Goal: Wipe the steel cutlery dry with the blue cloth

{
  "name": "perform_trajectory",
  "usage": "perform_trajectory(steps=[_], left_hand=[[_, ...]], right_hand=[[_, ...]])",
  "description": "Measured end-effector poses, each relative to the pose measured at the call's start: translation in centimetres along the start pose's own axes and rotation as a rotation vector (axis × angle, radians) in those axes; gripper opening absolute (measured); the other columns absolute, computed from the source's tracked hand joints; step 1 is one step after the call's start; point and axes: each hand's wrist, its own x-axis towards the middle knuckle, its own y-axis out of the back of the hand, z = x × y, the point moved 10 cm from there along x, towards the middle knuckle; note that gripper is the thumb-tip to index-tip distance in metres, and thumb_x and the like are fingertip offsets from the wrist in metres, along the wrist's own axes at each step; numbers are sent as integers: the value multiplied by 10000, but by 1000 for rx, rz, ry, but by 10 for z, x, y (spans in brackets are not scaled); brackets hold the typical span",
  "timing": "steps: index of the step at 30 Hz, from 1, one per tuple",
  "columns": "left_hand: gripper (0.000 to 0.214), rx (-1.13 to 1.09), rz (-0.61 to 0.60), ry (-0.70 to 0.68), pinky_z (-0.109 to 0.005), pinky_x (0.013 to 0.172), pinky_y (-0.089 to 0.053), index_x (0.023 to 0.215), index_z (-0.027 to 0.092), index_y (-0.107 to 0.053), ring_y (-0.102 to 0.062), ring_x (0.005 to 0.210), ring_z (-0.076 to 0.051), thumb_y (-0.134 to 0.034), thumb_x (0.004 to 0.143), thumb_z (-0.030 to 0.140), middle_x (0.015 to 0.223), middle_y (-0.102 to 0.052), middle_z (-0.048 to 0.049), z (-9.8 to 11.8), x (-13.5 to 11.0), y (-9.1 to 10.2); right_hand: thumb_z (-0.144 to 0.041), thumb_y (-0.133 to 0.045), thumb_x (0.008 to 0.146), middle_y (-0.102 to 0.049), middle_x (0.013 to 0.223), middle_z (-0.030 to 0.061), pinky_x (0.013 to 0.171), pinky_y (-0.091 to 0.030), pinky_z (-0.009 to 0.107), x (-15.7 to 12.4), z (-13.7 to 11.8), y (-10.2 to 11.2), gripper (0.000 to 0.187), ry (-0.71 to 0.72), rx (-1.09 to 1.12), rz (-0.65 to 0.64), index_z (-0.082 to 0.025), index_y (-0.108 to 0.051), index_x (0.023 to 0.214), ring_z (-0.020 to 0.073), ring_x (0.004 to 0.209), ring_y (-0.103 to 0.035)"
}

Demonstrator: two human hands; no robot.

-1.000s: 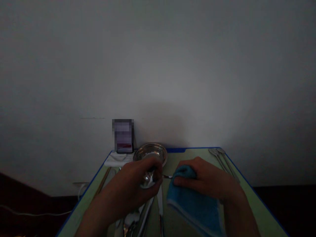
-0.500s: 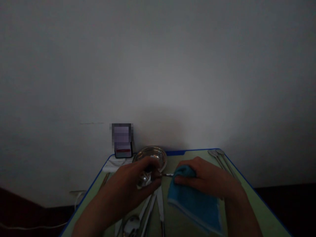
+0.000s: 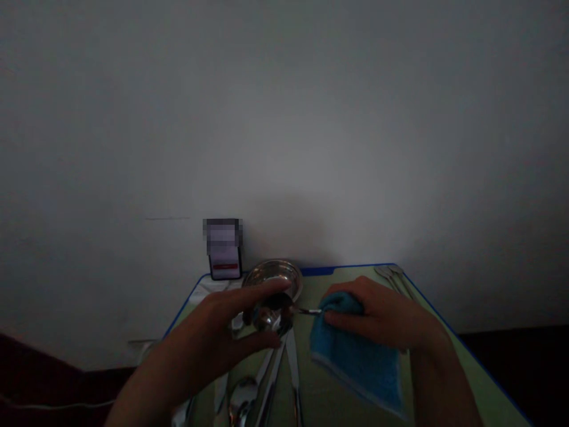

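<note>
My right hand (image 3: pixel 373 311) is closed round a blue cloth (image 3: pixel 355 362), which wraps the handle of a shiny metal spoon (image 3: pixel 282 314). The spoon lies sideways in the air, its large round head pointing left. Around that head, my left hand (image 3: pixel 226 323) has its thumb and fingers apart, thumb below and index finger above. Whether these fingers touch the metal is hard to tell in the dim light. Beneath my hands, several table knives (image 3: pixel 292 362) and another spoon (image 3: pixel 243 394) lie on the table.
Behind my left hand stands a round metal bowl (image 3: pixel 293 276). A phone (image 3: pixel 226 264) leans upright against the wall, with white tissue (image 3: pixel 207 289) near its foot. More cutlery (image 3: pixel 393 276) lies at the right back of the green table (image 3: pixel 355 271), which has a blue edge.
My left thumb and fingers have spread apart, showing more of the spoon's head. The right hand, with the cloth and handle, has shifted slightly right. The view has tilted a little.
</note>
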Motion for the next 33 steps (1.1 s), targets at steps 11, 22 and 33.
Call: perform_trajectory(steps=[11,22,33], left_hand=[[522,107,35,69,-254,626,-486,1234,315,-487,-635,678,-152,-665,744,331,829,-693,30,-2,21,-19],[299,28,-14,146,-317,744,-489,1009,208,-573,-633,862,-197,-352,910,385,954,-674,-56,-25,17,-21],[321,98,-311,125,-239,531,-395,689,178,-542,-564,543,-141,-381,877,381,584,-599,16,-31,30,-73]], right_hand=[[-372,-494,852,-622,742,-11,595,-378,220,27,15,-13,240,17,23,44,-172,-626,868,100,637,-511],[-484,-600,745,-609,665,-12,601,-441,261,29,74,14,316,-204,921,780,-171,-586,781,132,600,-547],[-281,-610,776,-695,687,14,634,-528,273,53,111,-43,144,-268,1672,1037,-138,-618,789,129,564,-619]])
